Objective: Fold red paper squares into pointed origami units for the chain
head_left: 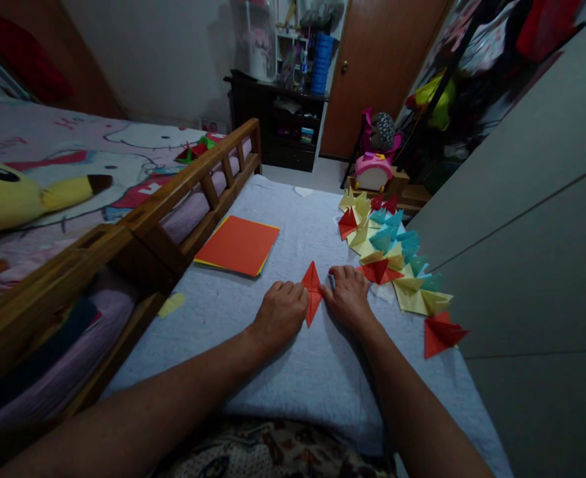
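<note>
A red diamond-shaped piece of folded origami paper [313,292] lies upright-pointed on the pale cloth between my two hands. My left hand [281,309] has its fingers curled at the paper's left edge and grips it there; the fingertips are partly hidden. At the right edge, the thumb of my right hand [347,293] touches the paper. The other fingers of that hand are bent, apart from the thumb, and rest on the cloth. To the left sits a stack of square paper sheets [237,244], red on top with yellow and other colours below.
Several folded paper figures [372,232] in yellow, red and blue stand along the right side, with a red one [442,334] near the edge. A wooden bed rail [193,172] borders the left. Beyond it lies a yellow plush toy [18,196].
</note>
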Tool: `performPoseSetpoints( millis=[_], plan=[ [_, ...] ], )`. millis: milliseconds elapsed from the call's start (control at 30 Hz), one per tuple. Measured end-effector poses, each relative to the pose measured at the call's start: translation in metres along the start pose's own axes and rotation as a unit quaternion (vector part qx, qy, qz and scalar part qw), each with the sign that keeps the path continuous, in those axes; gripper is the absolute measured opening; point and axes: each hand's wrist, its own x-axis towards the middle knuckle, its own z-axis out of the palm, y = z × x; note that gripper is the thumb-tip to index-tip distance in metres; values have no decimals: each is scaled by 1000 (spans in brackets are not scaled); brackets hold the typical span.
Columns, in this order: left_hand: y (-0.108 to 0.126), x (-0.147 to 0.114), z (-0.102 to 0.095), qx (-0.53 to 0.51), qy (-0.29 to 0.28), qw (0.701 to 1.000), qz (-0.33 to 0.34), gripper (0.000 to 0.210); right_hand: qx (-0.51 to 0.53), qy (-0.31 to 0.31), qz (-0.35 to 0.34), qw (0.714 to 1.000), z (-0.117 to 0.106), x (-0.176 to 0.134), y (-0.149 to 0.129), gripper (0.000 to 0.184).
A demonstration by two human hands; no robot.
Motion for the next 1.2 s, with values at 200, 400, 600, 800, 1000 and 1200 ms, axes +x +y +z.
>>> performPoseSetpoints(
  millis=[200, 400, 600, 800, 1000, 1200],
  plan=[
    [-1, 0, -4, -17, -5, 1000, -18, 16, 36, 6, -3, 999, -1, 2, 0, 20],
    [-9, 2, -2, -89, 23, 994, -60, 15, 71, -16, -11, 997, -4, 0, -11, 20],
    [-16, 4, 5, -172, 50, 980, -84, 13, 173, 1, 17, 985, 0, 0, -13, 14],
    [-18, 9, -1, -349, 84, 928, -102, 22, 394, 2, -53, 917, -7, -1, -20, 10],
    [-20, 13, -7, -655, 60, 736, -161, 30, 393, 49, -205, 895, -21, -7, -28, 29],
    [-23, 16, 1, -766, 52, 598, -232, 35, 341, 86, -200, 914, -22, -4, -14, 49]
  ],
)
